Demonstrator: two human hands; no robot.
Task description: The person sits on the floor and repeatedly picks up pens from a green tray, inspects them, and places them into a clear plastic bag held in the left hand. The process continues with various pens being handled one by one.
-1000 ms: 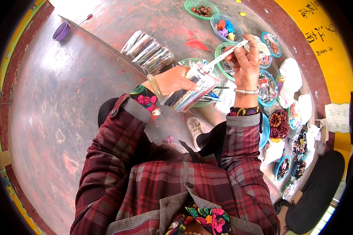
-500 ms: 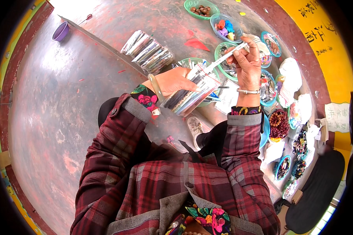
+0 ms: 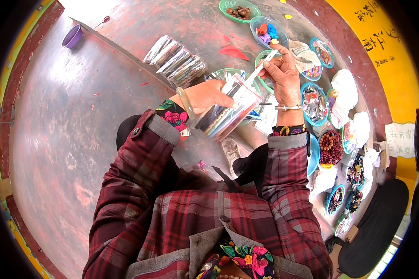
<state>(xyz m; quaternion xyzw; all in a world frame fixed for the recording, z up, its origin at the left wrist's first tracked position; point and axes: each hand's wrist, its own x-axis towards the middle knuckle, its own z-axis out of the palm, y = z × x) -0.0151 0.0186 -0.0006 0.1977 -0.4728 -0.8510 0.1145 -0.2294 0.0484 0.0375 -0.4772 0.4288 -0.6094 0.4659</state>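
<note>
My left hand [image 3: 209,96] is closed around a clear plastic zip bag [image 3: 235,109] filled with several slim, dark and light items. The bag is tilted, its mouth pointing up and to the right. Between the thumb and fingers of my right hand [image 3: 284,76] is a slim white pen-like stick [image 3: 260,68]. The stick's lower end meets the bag's open mouth; whether its tip is inside I cannot tell. Just behind the bag, a green basket [image 3: 228,71] of pens or similar sticks is partly hidden.
Several packed clear bags [image 3: 177,61] lie in a row on the floor ahead. Baskets of small goods line the right, including a blue basket [image 3: 314,104] and one with dark red beads [image 3: 331,146]. A purple basin [image 3: 72,37] stands far left. My shoe [image 3: 231,156] is below the bag.
My right hand has moved left and slightly down, bringing the white stick further toward the bag's mouth. My left hand and the bag have hardly moved.
</note>
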